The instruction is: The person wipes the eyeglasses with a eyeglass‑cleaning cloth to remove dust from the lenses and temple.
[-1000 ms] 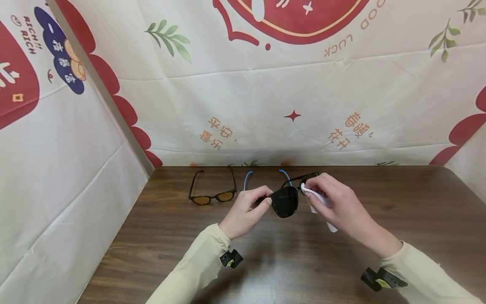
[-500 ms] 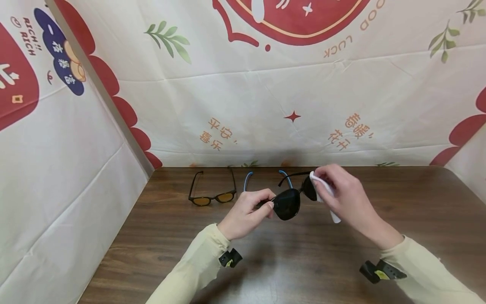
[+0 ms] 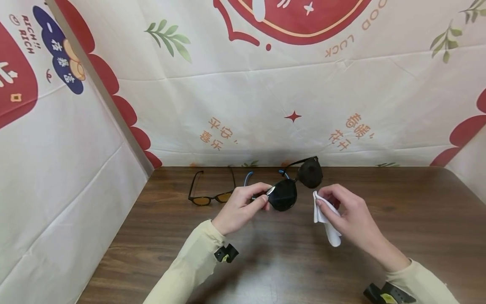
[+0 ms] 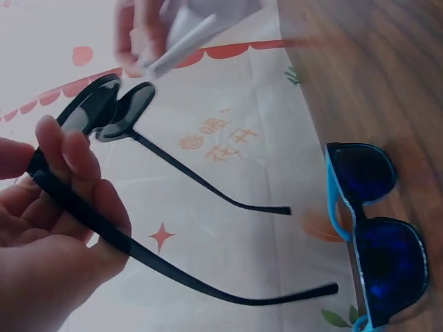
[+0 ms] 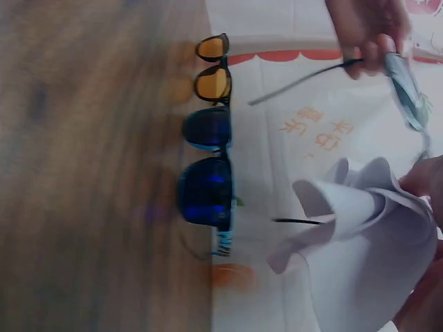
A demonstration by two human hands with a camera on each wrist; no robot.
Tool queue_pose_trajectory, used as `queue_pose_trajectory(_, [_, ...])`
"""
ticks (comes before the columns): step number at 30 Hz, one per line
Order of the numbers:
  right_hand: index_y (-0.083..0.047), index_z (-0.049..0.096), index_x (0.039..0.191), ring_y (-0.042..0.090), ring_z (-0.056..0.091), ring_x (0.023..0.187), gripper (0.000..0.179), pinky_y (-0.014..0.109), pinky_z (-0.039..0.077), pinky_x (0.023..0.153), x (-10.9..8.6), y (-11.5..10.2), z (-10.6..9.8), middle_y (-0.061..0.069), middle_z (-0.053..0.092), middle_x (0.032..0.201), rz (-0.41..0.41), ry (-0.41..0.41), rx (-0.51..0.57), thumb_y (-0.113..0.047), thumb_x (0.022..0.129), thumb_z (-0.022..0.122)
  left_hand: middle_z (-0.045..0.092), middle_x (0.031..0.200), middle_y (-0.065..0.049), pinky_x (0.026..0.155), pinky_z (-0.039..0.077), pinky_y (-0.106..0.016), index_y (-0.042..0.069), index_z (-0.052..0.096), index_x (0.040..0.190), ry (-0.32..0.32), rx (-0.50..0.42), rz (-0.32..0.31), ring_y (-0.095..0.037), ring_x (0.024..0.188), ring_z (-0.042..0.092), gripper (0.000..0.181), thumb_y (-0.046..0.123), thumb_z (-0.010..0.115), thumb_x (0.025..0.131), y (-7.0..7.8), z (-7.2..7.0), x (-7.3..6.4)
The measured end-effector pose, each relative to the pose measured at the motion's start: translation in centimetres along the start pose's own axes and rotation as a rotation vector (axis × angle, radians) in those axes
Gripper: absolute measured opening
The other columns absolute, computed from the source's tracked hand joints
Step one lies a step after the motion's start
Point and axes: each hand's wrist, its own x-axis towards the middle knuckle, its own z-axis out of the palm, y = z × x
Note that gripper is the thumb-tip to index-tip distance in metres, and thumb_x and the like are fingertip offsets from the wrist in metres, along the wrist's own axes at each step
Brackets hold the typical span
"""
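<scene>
My left hand [image 3: 241,207] pinches a pair of black sunglasses [image 3: 285,195] at one hinge, holding them up over the table with the temples spread. In the left wrist view, the fingers curl around the near temple of the sunglasses [image 4: 173,270]. My right hand [image 3: 351,217] pinches a folded white cloth [image 3: 329,226] just right of the dark lenses, apart from them. The cloth [image 5: 374,242] hangs in loose folds in the right wrist view.
Glasses with orange lenses [image 3: 201,201] rest at the back left of the wooden table [image 3: 402,211]. Beside them lie blue-armed sunglasses [image 4: 381,235], mostly hidden in the head view. A printed white cloth backdrop [image 3: 258,105] rises behind the table edge.
My right hand has drawn the cloth off the right lens, down and toward me. My left hand has tilted the sunglasses so their right lens sits higher.
</scene>
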Motion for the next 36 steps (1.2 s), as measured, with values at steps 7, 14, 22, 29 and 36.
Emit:
queue_pose_trajectory(7, [-0.010,0.064,0.094,0.005,0.050,0.069,0.032,0.014,0.041,0.058,-1.0,-0.3,1.1,-0.009,0.056,0.083,0.017,-0.025,0.040,0.011,0.072,0.075,0.058,0.078,-0.007,0.057,0.038,-0.025,-0.005,0.058,0.115,-0.010,-0.048,0.052,-0.012,0.069,0.052,0.024,0.000,0.044,0.097,0.6,0.0,0.5])
queue_pose_trajectory(14, [-0.010,0.064,0.095,0.004,0.049,0.071,0.031,0.017,0.042,0.059,-0.3,-1.3,1.8,-0.009,0.055,0.082,-0.005,0.027,0.089,0.011,0.073,0.072,0.058,0.078,-0.008,0.069,0.045,-0.028,-0.004,0.057,0.117,-0.049,-0.077,0.092,-0.012,0.077,0.054,0.023,0.001,0.045,0.098,0.5,0.7,0.7])
queue_pose_trajectory(22, [0.005,0.064,0.100,0.008,0.051,0.075,0.031,0.017,0.042,0.069,-0.6,-2.1,3.0,0.007,0.061,0.085,0.007,0.203,0.166,0.017,0.072,0.066,0.060,0.080,-0.012,0.074,0.046,-0.032,-0.003,0.054,0.122,-0.071,-0.103,0.070,-0.013,0.080,0.056,0.027,0.004,0.039,0.101,0.5,1.3,0.8])
queue_pose_trajectory(29, [0.014,0.061,0.093,0.007,0.054,0.083,0.032,0.016,0.043,0.075,-0.6,-2.6,3.9,0.015,0.062,0.085,-0.081,0.371,0.263,-0.017,0.092,0.067,0.060,0.091,-0.020,0.082,0.048,-0.029,-0.008,0.050,0.126,-0.052,-0.153,0.034,-0.015,0.084,0.059,0.029,0.004,0.035,0.103,0.2,2.0,0.6])
queue_pose_trajectory(36, [0.011,0.062,0.087,0.009,0.054,0.080,0.033,0.020,0.042,0.073,0.7,-3.8,3.6,0.015,0.062,0.081,-0.099,0.445,0.240,-0.021,0.091,0.067,0.059,0.086,-0.024,0.080,0.054,-0.040,-0.008,0.050,0.124,0.001,-0.244,0.006,-0.026,0.081,0.063,0.028,0.006,0.035,0.105,-0.6,3.5,0.4])
